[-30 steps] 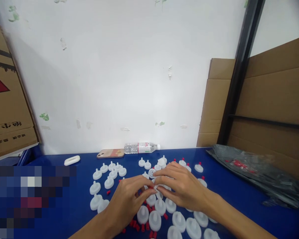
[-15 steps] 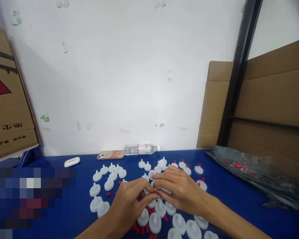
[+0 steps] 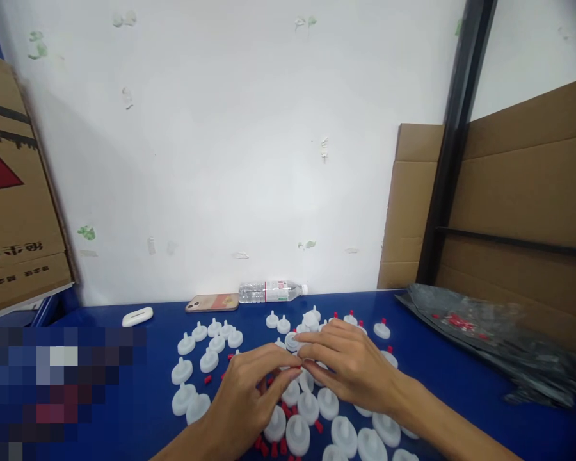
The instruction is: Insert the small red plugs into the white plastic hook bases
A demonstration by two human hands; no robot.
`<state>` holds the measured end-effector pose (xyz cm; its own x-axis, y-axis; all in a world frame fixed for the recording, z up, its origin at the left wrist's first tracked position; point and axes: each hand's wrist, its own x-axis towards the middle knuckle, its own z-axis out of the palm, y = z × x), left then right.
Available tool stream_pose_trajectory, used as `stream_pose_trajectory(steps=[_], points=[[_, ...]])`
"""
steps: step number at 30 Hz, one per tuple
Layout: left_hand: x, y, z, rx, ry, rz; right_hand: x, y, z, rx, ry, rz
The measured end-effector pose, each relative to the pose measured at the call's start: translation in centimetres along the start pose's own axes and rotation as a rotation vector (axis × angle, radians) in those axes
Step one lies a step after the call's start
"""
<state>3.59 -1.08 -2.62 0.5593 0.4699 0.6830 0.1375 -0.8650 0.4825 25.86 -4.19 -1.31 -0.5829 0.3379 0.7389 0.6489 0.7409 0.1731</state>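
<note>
Over the blue table [image 3: 100, 314], seen from the head camera, both hands met at the centre of the scatter. The left hand [image 3: 249, 394] came in from below, fingers curled, thumb and forefinger pinched together at the tips. The right hand [image 3: 350, 365] lay just beside it, fingers stretched leftward, their tips touching the left hand's. Whatever sat between those fingertips was too small and too hidden to name; whether either hand was clamped on a piece I could not tell.

Beneath and around the hands lay the white plastic caps [image 3: 297, 435], round discs with a short spout, many of them standing spout up on the table. A loose group of them sat to the left [image 3: 208, 360], apart from the hands. Further back, a few caps carried red tips [image 3: 381, 329]. Small red plugs [image 3: 273, 446] were strewn among the caps near the left wrist, and one lay alone [image 3: 208, 379] to the left.

At the far edge, against the white wall, a clear water bottle [image 3: 271, 291] lay on its side, touching or just beside a phone [image 3: 212, 302] lying flat. A small white case [image 3: 137, 316] rested further left. On the right, a crumpled grey plastic bag [image 3: 489, 339] lay on the table before brown cardboard sheets [image 3: 523, 186]. A cardboard box [image 3: 14, 211] stood at the left edge.
</note>
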Motion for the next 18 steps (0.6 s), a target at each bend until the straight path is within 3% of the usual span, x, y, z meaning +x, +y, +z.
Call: stream_pose_trajectory(steps=[6, 18], points=[[0.0, -0.4, 0.0, -0.003, 0.017, -0.192, 0.2, -0.1, -0.1, -0.015, 0.047, -0.053], [-1.1, 0.4, -0.2, -0.106, -0.081, -0.322, 0.0, -0.8, 0.0, 0.067, 0.149, -0.153]])
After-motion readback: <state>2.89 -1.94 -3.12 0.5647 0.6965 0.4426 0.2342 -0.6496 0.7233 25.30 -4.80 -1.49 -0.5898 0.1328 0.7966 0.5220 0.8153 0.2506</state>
